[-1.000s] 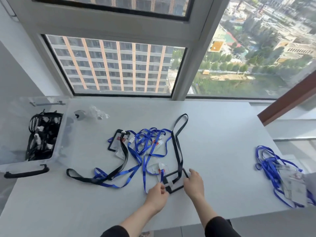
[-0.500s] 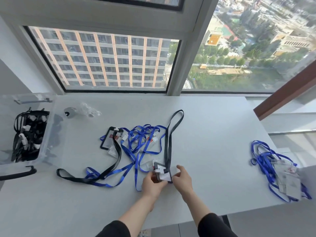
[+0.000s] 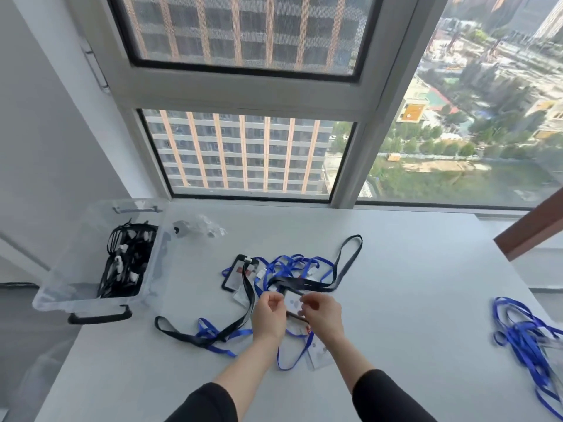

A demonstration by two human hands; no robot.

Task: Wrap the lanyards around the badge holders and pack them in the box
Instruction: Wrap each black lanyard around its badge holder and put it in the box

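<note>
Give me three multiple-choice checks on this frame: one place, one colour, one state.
1. Where on the table is the clear box?
A) left end B) right end C) centre
2. What colour are the lanyards inside the box?
A) blue B) red C) black
3. The badge holder at centre is:
A) lying untouched B) pinched by the left hand and right hand C) packed away

Key: 1 A, the box sits at the table's left edge. 2 C, only black straps show inside. 3 B, fingers of both hands close on its edges.
</note>
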